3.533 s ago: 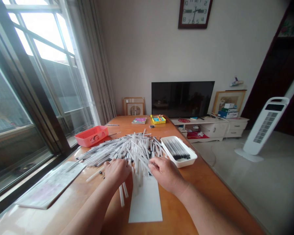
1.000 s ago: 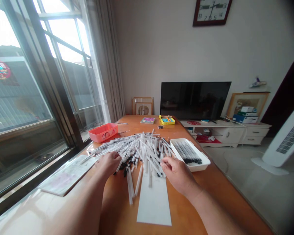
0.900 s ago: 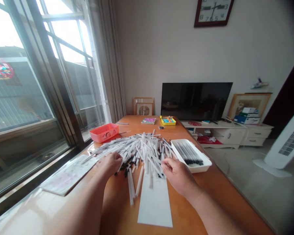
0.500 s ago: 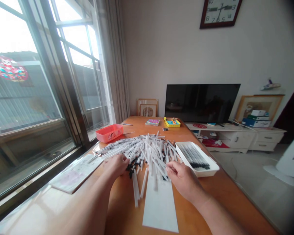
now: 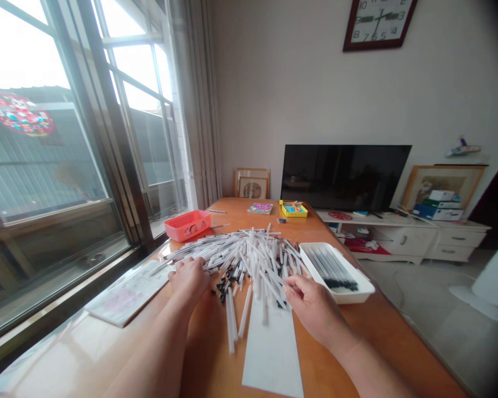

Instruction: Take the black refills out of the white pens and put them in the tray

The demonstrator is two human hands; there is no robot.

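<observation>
A large heap of translucent white pen barrels (image 5: pixel 255 257) covers the middle of the table, with small black pen caps (image 5: pixel 228 282) at its near side. Thin pen refills (image 5: pixel 207 247) fan out on the heap's left. My left hand (image 5: pixel 190 278) reaches over the near ends of these refills, fingers stretched forward and somewhat apart, seemingly holding nothing. At the heap's right edge my right hand (image 5: pixel 309 298) is closed, thumb and fingers pinched together beside the barrels. Whatever lies between those fingertips is hidden. A white tray (image 5: pixel 359 296) just beyond it holds a row of black-ended pens (image 5: pixel 332 268).
A red plastic basket (image 5: pixel 186 225) stands at the back left. A booklet (image 5: pixel 124 296) lies near the window, and a white paper strip (image 5: pixel 271 354) before me. Farther back are a small colourful book (image 5: pixel 260 208) and a yellow box (image 5: pixel 294 210). A television (image 5: pixel 344 177) stands beyond.
My left hand has moved left from the black caps to the refills, and its fingers have spread. My right hand has stayed nearly in place. The view has shifted slightly.
</observation>
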